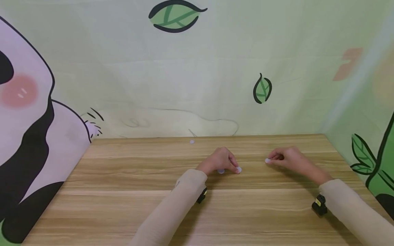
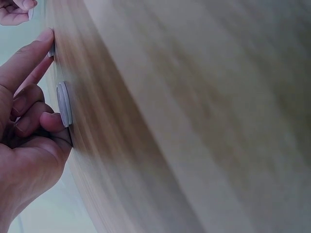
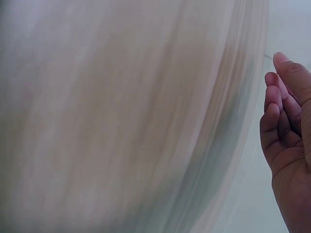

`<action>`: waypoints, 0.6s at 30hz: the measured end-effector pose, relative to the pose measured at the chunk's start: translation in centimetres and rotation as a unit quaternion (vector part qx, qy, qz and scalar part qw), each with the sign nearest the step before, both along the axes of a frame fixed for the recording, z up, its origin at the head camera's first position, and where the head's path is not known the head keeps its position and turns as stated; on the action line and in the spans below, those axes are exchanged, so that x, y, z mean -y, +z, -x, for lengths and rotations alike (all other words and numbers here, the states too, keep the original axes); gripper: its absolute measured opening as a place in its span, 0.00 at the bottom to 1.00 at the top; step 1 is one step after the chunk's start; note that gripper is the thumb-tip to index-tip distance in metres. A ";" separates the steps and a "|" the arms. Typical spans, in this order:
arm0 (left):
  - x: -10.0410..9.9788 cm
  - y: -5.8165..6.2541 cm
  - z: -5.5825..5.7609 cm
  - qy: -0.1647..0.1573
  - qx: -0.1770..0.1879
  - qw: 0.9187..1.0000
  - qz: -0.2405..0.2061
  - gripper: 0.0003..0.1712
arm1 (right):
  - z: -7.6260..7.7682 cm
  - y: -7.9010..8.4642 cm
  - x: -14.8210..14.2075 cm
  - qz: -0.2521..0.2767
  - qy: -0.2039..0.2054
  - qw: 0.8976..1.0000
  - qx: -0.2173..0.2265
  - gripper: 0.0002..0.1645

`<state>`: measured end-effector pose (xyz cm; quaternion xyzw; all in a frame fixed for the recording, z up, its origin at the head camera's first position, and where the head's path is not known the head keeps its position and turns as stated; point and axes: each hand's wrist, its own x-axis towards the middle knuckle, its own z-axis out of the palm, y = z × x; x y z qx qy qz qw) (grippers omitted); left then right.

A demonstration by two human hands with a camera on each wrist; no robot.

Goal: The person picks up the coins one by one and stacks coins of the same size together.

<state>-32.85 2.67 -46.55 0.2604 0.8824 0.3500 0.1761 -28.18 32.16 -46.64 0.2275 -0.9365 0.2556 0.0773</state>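
Note:
My left hand [image 1: 219, 160] is low over the wooden table and pinches a small white disc [image 1: 239, 169] between thumb and forefinger. Close beneath that hand lies another round piece [image 1: 220, 171]. From the left wrist view it looks like two thin discs [image 2: 64, 104] stacked flat, beside the curled fingers. Off to the right, my right hand [image 1: 289, 159] holds a white disc [image 1: 267, 161] at its fingertips, a little above the wood. The right wrist view shows the right hand [image 3: 289, 126] with fingers bent toward the thumb; its disc is hidden there.
One more white disc [image 1: 192, 141] lies near the back edge of the table [image 1: 123, 205]. Behind the table hangs a pale green cloth [image 1: 197, 78] printed with leaves and a panda. Each wrist wears a small black camera [image 1: 319, 205].

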 end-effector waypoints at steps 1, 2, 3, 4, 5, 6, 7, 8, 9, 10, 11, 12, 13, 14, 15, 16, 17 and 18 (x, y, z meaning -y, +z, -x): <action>0.0 0.0 0.0 0.000 -0.001 1.000 0.000 0.08 | 0.0 0.0 0.1 0.002 0.001 1.000 0.005 0.07; 0.0 0.1 0.0 0.000 0.000 1.000 0.000 0.08 | -0.1 0.0 0.3 0.002 0.003 1.000 0.010 0.07; 0.0 0.1 0.0 0.000 -0.001 1.000 0.000 0.08 | -0.1 0.0 0.5 0.004 0.007 1.000 0.015 0.07; 0.0 0.2 -0.1 0.001 0.000 1.000 0.001 0.08 | -0.1 -0.1 0.7 0.007 0.008 1.000 0.022 0.08; 0.0 0.2 -0.1 0.001 0.000 1.000 0.001 0.08 | -0.1 -0.1 0.8 0.008 0.011 1.000 0.027 0.08; 0.0 0.2 -0.1 0.002 0.000 1.000 0.002 0.08 | -0.1 -0.2 1.0 0.010 0.014 0.999 0.032 0.08; 0.0 0.3 -0.1 0.002 0.000 1.000 0.002 0.08 | -0.1 -0.3 1.2 0.010 0.017 0.999 0.039 0.08; 0.0 0.3 -0.1 0.003 0.001 1.000 0.002 0.08 | -0.1 -0.3 1.4 0.010 0.022 0.999 0.045 0.09; 0.0 0.3 -0.1 0.002 0.001 1.000 0.001 0.08 | -0.1 -0.4 1.6 0.008 0.027 0.998 0.050 0.09; 0.0 0.3 -0.1 0.002 0.001 1.000 0.001 0.08 | -0.1 -0.4 1.8 0.003 0.031 0.998 0.056 0.09; 0.0 0.2 -0.1 0.002 0.001 1.000 0.001 0.08 | -0.1 -0.5 2.0 -0.002 0.039 0.997 0.061 0.10; 0.0 0.2 -0.1 0.001 0.001 1.000 0.002 0.08 | 0.0 -0.6 2.3 -0.008 0.045 0.997 0.064 0.10; 0.0 0.1 0.0 0.000 0.000 1.000 0.003 0.08 | 0.0 -0.6 2.5 -0.013 0.052 0.996 0.068 0.09; 0.0 0.1 0.0 -0.001 -0.001 1.000 0.005 0.09 | 0.1 -0.5 2.8 -0.018 0.060 0.996 0.071 0.09; 0.0 0.1 0.0 -0.003 -0.003 1.000 0.007 0.09 | 0.2 -0.5 3.0 -0.023 0.067 0.995 0.071 0.09; 0.0 0.1 0.0 -0.004 -0.004 1.000 0.009 0.09 | 0.2 -0.5 3.2 -0.026 0.075 0.994 0.072 0.09; 0.0 0.1 0.1 -0.005 -0.005 1.000 0.011 0.09 | 0.3 -0.4 3.3 -0.027 0.081 0.994 0.070 0.08; 0.0 0.1 0.1 -0.005 -0.006 1.000 0.012 0.09 | 0.3 -0.4 3.4 -0.028 0.084 0.994 0.070 0.07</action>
